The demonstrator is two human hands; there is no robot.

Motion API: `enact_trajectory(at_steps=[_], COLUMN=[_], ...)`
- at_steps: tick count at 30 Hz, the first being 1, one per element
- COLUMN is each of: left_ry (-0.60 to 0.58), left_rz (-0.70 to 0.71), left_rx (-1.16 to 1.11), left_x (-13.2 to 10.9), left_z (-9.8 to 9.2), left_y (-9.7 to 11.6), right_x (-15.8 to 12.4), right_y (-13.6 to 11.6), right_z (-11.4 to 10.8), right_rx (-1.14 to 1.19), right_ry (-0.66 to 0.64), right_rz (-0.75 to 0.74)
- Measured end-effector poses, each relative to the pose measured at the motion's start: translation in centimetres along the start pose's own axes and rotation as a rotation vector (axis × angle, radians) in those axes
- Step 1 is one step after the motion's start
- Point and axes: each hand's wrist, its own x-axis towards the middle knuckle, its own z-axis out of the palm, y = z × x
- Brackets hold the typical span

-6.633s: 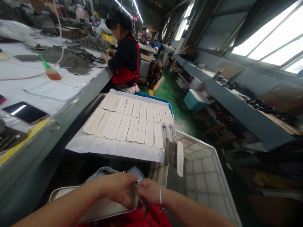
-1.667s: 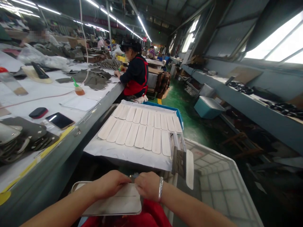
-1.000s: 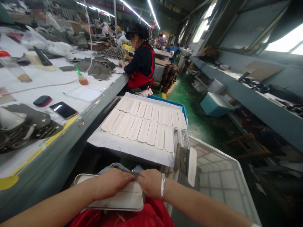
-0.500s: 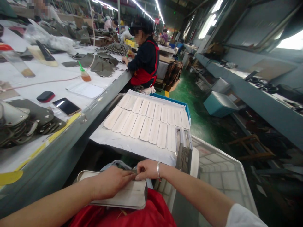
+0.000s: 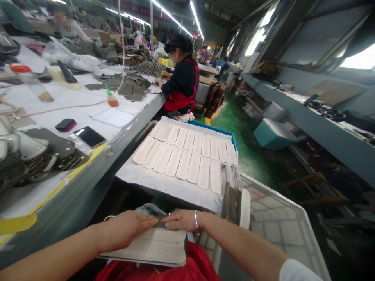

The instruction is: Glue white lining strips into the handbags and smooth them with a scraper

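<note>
An off-white panel (image 5: 158,246) with a dark grey-brown folded edge lies on my lap, over a red apron (image 5: 199,263). My left hand (image 5: 129,228) rests flat across the panel's top, fingers stretched toward the right along the dark edge. From the other side my right hand (image 5: 180,220), with a silver bangle at the wrist, presses the same edge with fingers extended. The two sets of fingertips nearly meet. What lies under the fingers is hidden. Beyond the hands, rows of off-white strips (image 5: 175,162) cover a white sheet (image 5: 140,181).
A white crate (image 5: 278,218) stands at right, with a dark piece (image 5: 233,205) upright by its corner. The workbench (image 5: 96,171) at left carries a phone (image 5: 90,136), a brush (image 5: 65,125) and a glue bottle (image 5: 112,100). A co-worker (image 5: 181,82) sits farther along.
My right hand has gone from bent, pinched fingers to flatter, extended ones. My left hand has shifted slightly left along the panel. The whole view has moved a little.
</note>
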Motion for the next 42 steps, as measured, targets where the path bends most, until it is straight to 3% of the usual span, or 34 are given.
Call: enact_trajectory(at_steps=[5,9,18,25,33,37,42], left_ry=[-0.013,0.036,0.003,0.015,0.092,0.096,0.141], left_rz=[0.022,0.018,-0.056,-0.1,-0.167,-0.275,-0.333], left_rx=[0.061,0.042,0.18,0.288,0.341,0.387,0.455], left_x=[-0.3,-1.6,-5.7,-7.8,-10.0,-9.7,-8.9], left_z=[-0.4,-0.8,-0.6,-1.2,-0.5,0.3,0.8], left_y=[0.2,-0.2,-2.8,-3.2,-2.5,-1.3,-0.2], right_x=[0.9,1.7,4.8,7.4,11.9,10.5,4.0], right_y=[-2.9,-4.6,-6.3,-8.6,-9.7,-9.1,-6.3], right_z=[0.2,0.6,1.3,1.8,2.5,2.1,0.7], right_rx=[-0.215,-0.224,-0.25,-0.239,-0.371,-0.389,-0.368], right_ry=[0.011,0.021,0.035,0.016,0.036,0.021,0.075], right_rz=[-0.085,-0.106,-0.076,-0.122,-0.166,-0.196,-0.09])
